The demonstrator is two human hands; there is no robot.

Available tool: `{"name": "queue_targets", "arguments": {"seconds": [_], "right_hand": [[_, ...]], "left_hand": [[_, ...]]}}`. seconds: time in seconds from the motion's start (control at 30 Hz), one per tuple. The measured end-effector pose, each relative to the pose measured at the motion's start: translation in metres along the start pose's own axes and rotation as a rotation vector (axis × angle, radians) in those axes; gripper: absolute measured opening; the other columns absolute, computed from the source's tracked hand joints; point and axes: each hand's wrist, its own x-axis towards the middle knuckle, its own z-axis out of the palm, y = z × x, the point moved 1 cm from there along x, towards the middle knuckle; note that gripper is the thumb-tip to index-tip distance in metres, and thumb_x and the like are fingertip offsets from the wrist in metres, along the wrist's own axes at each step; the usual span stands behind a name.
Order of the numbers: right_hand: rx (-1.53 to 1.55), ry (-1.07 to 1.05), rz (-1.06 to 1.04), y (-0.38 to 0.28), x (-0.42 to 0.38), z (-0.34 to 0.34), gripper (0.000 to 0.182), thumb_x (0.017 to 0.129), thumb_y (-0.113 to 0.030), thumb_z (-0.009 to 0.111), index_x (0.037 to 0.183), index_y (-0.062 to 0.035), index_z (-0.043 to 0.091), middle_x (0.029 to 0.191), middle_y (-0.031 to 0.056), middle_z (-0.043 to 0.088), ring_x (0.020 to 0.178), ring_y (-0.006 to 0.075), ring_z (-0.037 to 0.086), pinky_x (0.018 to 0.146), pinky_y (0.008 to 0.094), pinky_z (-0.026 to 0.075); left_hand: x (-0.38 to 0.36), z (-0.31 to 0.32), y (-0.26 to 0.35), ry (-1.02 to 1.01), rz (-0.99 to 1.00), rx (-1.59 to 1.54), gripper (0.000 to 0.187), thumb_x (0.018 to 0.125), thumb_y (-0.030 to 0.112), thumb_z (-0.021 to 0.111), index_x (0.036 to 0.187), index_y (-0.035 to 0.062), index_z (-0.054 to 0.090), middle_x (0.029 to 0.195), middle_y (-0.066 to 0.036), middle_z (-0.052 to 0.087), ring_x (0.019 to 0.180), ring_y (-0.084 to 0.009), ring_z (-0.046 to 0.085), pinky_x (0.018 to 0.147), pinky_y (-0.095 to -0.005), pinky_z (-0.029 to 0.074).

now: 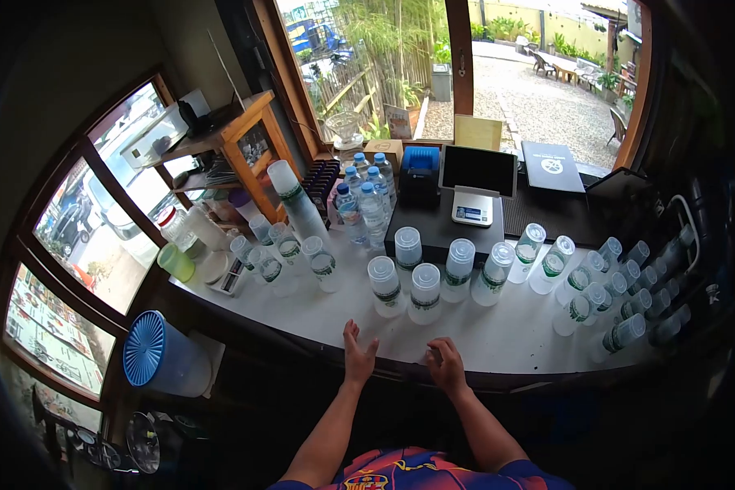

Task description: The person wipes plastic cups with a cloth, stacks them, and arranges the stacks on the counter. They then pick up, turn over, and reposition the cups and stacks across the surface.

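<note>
My left hand is at the front edge of the white counter, fingers stretched out and nothing in it. Beside it, my right hand has loosely bent fingers, apart, and also holds nothing. Just beyond the hands, a clear plastic cup with a green print stands upside down, and another upturned cup is to its left. Neither hand touches them. Several more upturned cups spread to the right. On the left, a tall leaning stack of cups rises behind a group of single cups.
Water bottles stand behind the cups, near a tablet screen and a small white device. A digital scale and a green cup are at the left end. A blue-lidded bucket stands below left.
</note>
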Motion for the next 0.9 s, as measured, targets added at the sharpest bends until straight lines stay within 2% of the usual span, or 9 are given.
{"name": "queue_targets", "arguments": {"seconds": [0.1,0.23,0.4,0.57,0.6,0.67,0.73,0.83,0.9], "right_hand": [[-0.026,0.005,-0.019,-0.001,0.002,0.004,0.017,0.088,-0.007,0.065,0.103,0.0005,0.064,0.105,0.0186,0.064,0.101,0.0381,0.064,0.09,0.0416,0.051],[-0.156,-0.09,-0.042,0.001,0.005,0.009,0.016,0.085,-0.012,0.069,0.099,-0.0043,0.068,0.102,0.0127,0.067,0.104,0.0349,0.062,0.094,0.0432,0.049],[-0.315,-0.153,-0.048,-0.012,0.012,0.016,0.018,0.083,-0.018,0.073,0.098,-0.0081,0.071,0.103,0.0082,0.069,0.106,0.0334,0.06,0.096,0.0451,0.046],[0.047,-0.496,0.381,-0.058,0.02,0.062,0.04,0.094,-0.026,0.072,0.125,-0.0025,0.063,0.112,0.0141,0.07,0.109,0.0261,0.066,0.098,0.0384,0.051],[0.21,-0.599,0.513,-0.094,0.024,0.086,0.046,0.096,-0.028,0.071,0.132,-0.0018,0.059,0.115,0.0152,0.069,0.111,0.0247,0.066,0.098,0.0375,0.051],[0.238,-0.571,0.384,-0.133,0.047,0.13,0.047,0.098,-0.029,0.07,0.135,-0.0031,0.056,0.118,0.0149,0.067,0.111,0.0246,0.065,0.098,0.038,0.051],[0.157,-0.431,0.256,-0.133,0.073,0.178,0.042,0.1,-0.026,0.068,0.133,-0.0037,0.057,0.12,0.0149,0.066,0.112,0.024,0.065,0.099,0.0379,0.051],[0.171,-0.36,0.343,-0.137,0.1,0.218,0.038,0.102,-0.025,0.065,0.132,-0.0025,0.057,0.116,0.0125,0.066,0.111,0.0228,0.064,0.099,0.0362,0.05],[0.291,-0.368,0.369,-0.136,0.101,0.233,0.039,0.102,-0.024,0.065,0.131,-0.0003,0.056,0.112,0.0107,0.065,0.108,0.0211,0.064,0.098,0.0346,0.05]], "left_hand": [[-0.024,-0.042,0.015,-0.02,-0.093,0.001,0.09,0.094,0.037,0.071,0.157,0.002,0.018,0.153,-0.03,0.035,0.14,-0.0419,0.042,0.117,-0.0506,0.035],[-0.006,-0.122,0.024,0.13,-0.111,0.15,0.09,0.093,0.037,0.072,0.158,0.0033,0.018,0.153,-0.029,0.035,0.14,-0.0428,0.042,0.115,-0.0529,0.036],[0.115,-0.188,0.024,0.282,0.206,0.293,0.094,0.09,0.035,0.075,0.157,0.0025,0.018,0.154,-0.027,0.032,0.136,-0.0445,0.043,0.113,-0.0551,0.038],[0.21,-0.207,0.0,0.535,0.424,0.471,0.088,0.088,0.029,0.077,0.154,0.0027,0.024,0.15,-0.026,0.036,0.136,-0.046,0.042,0.112,-0.0569,0.038],[0.222,-0.209,-0.007,0.469,0.43,0.415,0.086,0.089,0.029,0.076,0.153,0.0024,0.027,0.149,-0.026,0.038,0.135,-0.046,0.043,0.111,-0.0564,0.038],[0.223,-0.209,-0.029,0.319,0.401,0.31,0.081,0.089,0.029,0.076,0.15,0.0017,0.031,0.146,-0.026,0.042,0.135,-0.0458,0.044,0.11,-0.0554,0.038],[0.207,-0.215,-0.024,0.325,0.453,0.236,0.073,0.089,0.027,0.074,0.146,0.0008,0.037,0.139,-0.025,0.048,0.13,-0.0449,0.048,0.107,-0.0534,0.041],[0.198,-0.241,-0.015,0.326,0.597,0.101,0.073,0.087,0.02,0.073,0.146,-0.0003,0.036,0.137,-0.023,0.047,0.128,-0.0381,0.051,0.109,-0.0477,0.041],[0.206,-0.258,0.013,0.4,0.665,-0.007,0.078,0.085,0.021,0.075,0.147,0.0021,0.032,0.14,-0.02,0.041,0.128,-0.0364,0.048,0.11,-0.0493,0.04]]}}
